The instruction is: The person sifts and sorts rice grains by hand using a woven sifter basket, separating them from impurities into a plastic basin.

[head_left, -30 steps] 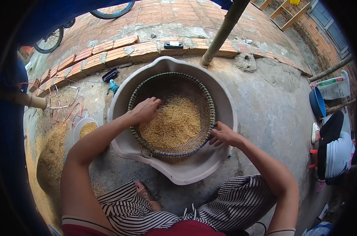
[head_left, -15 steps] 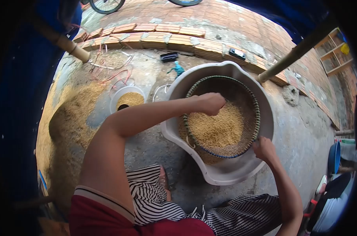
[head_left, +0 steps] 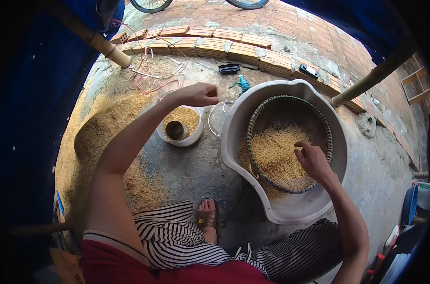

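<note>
Item: grain sifting on a concrete floor [head_left: 191, 173], head view.

Count:
- One grey basin [head_left: 290, 218], at right.
- One round woven sieve [head_left: 290, 98], lying inside the basin.
- One layer of grain [head_left: 271, 151], on the near half of the sieve.
- One small white bucket [head_left: 196, 135], left of the basin and just beside it. It is part-filled with grain and has one tin [head_left: 176, 130] sunk in it.
- One loose grain heap [head_left: 94, 137], spread at far left.
- One row of bricks [head_left: 224, 47], along the far side.
- Two poles [head_left: 99, 42], leaning, one on each side.
- Two bicycle wheels [head_left: 245, 4], at the far edge.

Hands:
- Left hand [head_left: 196, 94]: raised over the far rim of the bucket and clear of it. The fingers are closed into a fist; its contents cannot be told.
- Right hand [head_left: 312, 161]: inside the sieve. The fingers are loosely bent and narrow, with the tips on the grain, near its right edge.

Room:
- Bare floor lies between bucket, basin and the person's sandalled foot [head_left: 208, 215].
- The basin wall rings the sieve closely at the far side and leaves a wider gap at the near side.
</note>
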